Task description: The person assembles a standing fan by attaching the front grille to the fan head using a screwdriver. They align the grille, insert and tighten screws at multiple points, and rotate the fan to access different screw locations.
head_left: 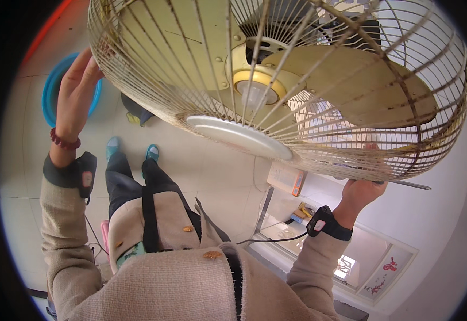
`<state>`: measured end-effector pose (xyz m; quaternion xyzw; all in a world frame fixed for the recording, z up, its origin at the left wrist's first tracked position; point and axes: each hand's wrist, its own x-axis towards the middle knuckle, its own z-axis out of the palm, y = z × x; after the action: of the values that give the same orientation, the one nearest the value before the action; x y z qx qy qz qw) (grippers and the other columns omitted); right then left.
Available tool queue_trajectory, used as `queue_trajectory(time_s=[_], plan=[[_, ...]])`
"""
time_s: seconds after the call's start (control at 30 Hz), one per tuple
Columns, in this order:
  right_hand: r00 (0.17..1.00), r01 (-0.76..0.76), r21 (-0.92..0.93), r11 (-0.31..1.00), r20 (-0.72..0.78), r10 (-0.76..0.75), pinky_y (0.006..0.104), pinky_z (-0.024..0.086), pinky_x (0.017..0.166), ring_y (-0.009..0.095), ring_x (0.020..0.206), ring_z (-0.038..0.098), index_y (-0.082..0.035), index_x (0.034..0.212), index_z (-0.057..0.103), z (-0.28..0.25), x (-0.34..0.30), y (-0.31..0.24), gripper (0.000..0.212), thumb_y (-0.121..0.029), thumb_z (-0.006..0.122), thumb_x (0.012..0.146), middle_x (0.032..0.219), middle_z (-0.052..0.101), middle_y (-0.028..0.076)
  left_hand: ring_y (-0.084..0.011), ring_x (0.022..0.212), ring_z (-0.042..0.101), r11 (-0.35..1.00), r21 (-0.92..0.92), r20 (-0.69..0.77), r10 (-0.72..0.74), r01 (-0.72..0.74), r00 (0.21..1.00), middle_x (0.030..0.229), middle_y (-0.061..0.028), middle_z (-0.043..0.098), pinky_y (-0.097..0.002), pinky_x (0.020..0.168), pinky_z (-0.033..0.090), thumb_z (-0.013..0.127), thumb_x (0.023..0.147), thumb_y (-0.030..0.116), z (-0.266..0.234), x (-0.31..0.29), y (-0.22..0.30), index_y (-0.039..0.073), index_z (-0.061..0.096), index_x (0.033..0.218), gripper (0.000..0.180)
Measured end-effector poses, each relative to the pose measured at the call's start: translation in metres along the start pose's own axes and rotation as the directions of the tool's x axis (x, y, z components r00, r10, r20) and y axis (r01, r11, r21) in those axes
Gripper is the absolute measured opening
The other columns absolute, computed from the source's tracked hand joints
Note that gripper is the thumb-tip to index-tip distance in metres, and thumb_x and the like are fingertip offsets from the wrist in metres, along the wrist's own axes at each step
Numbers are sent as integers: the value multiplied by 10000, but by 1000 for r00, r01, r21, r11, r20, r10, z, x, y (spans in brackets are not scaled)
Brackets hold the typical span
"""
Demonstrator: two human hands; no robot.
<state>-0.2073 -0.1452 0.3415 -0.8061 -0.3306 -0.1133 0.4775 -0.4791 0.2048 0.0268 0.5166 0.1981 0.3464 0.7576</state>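
A large wall or ceiling fan with a rusty cream wire guard [233, 125] fills the upper view, close in front of me. Behind the wires sit its yellowish blades [351, 80] and a hub with a yellow ring [257, 85]. My left hand [76, 88] reaches up to the guard's left edge, its fingers curled against the wires and partly hidden by them. Below the guard's right side, my right hand [363, 191] is closed, one finger raised behind the wires. A thin metal shaft, like a screwdriver's [410, 184], sticks out to the right; its handle is hidden.
A blue basin [48, 101] stands on the tiled floor [206, 176] far below at the left. An orange and white box [287, 179] lies beneath the guard. A white wall [431, 230] with a framed panel [386, 273] rises on the right. Cables run from my wrist bands.
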Motion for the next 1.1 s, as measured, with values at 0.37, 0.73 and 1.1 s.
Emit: queue_trajectory(time_s=[0.37, 0.73, 1.1], plan=[[999, 51, 17, 999, -18, -51, 391, 542, 900, 275, 1033, 653, 37, 1062, 541, -5, 7, 1, 150, -13, 600, 934, 1125, 659, 216, -167, 1202, 544, 990, 111, 18, 80, -81, 997, 1329, -57, 578, -310, 1033, 409, 482, 1033, 314, 9, 13, 8, 33, 489, 1401, 463], [992, 121, 94, 988, 25, -124, 327, 494, 913, 199, 1020, 629, -39, 871, 447, -19, 11, 17, 224, 116, 608, 873, 1047, 643, 129, -171, 1048, 589, 985, 174, 5, -3, 2, 1000, 1184, -39, 643, -292, 966, 448, 523, 1016, 169, 14, 19, 0, 34, 575, 1289, 309], [994, 100, 142, 985, -53, -94, 343, 510, 900, 228, 1004, 642, -42, 901, 432, -15, 11, 15, 178, 26, 591, 938, 1066, 660, 191, -200, 1140, 596, 954, -42, 155, -288, 298, 945, 1272, -81, 613, -345, 1035, 451, 537, 977, 73, 59, -6, -26, 12, 556, 1284, 314]])
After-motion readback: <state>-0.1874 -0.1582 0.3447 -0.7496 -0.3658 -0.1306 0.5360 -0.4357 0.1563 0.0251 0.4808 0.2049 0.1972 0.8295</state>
